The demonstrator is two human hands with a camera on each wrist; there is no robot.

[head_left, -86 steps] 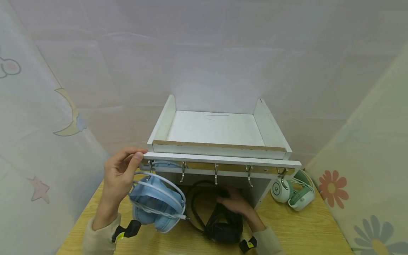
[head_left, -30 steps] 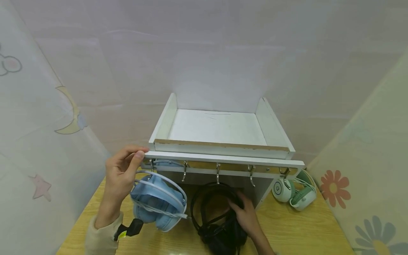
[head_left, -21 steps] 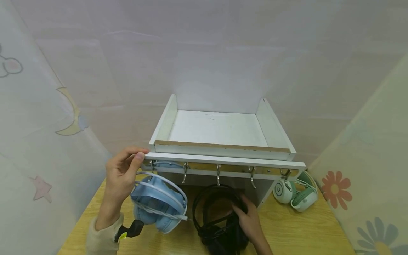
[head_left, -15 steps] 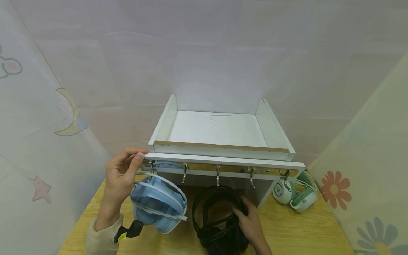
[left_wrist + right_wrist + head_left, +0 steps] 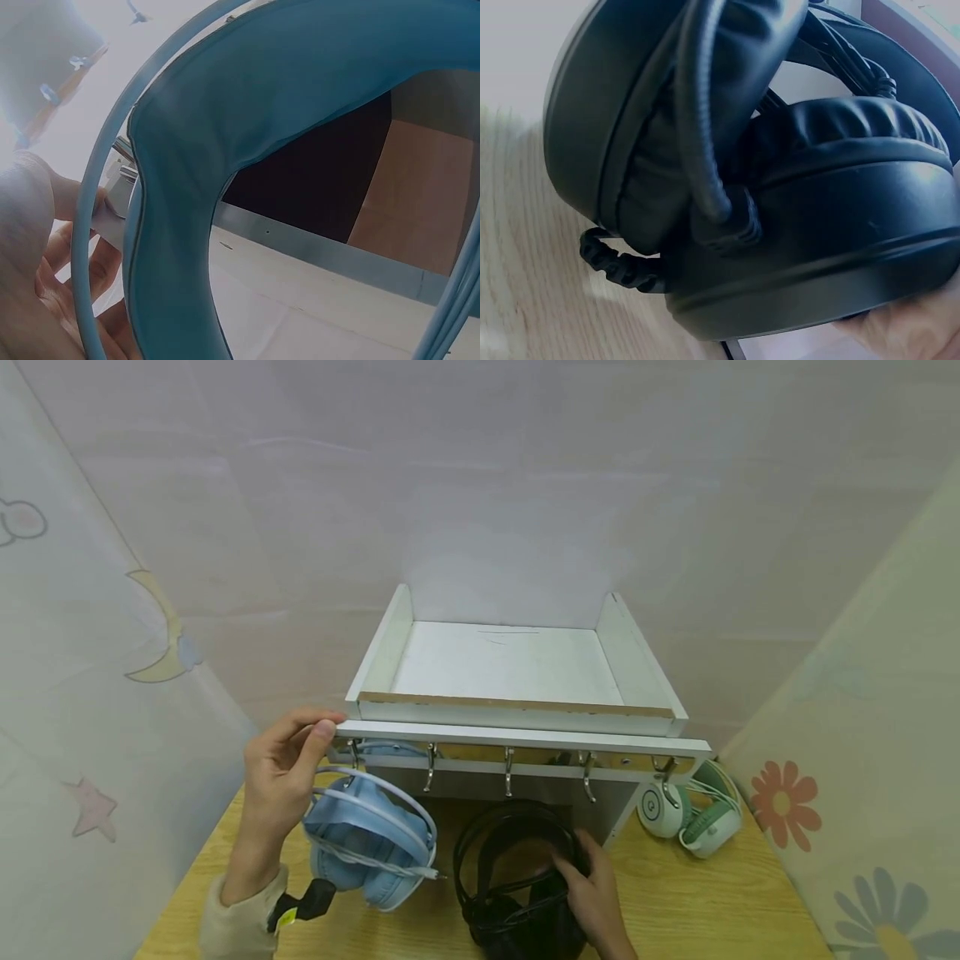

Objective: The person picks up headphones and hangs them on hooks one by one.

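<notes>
My left hand (image 5: 281, 777) pinches the left end of the white hook rack's front rail (image 5: 517, 735) between thumb and fingers. Light blue headphones (image 5: 367, 827) hang from the leftmost hook beside that hand. In the left wrist view their blue headband (image 5: 187, 150) partly covers the left hand (image 5: 37, 277). Below the middle hooks, my right hand (image 5: 596, 893) grips black headphones (image 5: 517, 935) by their right side, headband towards the rack. Close up in the right wrist view are the black ear cups (image 5: 817, 217) and cable, with part of the right hand (image 5: 911, 330) at the lower right.
White and green headphones (image 5: 690, 818) lie on the wooden table (image 5: 697, 910) right of the rack. Several metal hooks (image 5: 508, 772) line the rail. An open white tray (image 5: 510, 664) tops the rack. Patterned cloth walls (image 5: 97, 735) enclose the sides and back.
Since the earliest frame, my right hand has drawn the black headphones towards me and turned them, headband facing the rack. Over the last half second they barely shift. The left hand keeps its place.
</notes>
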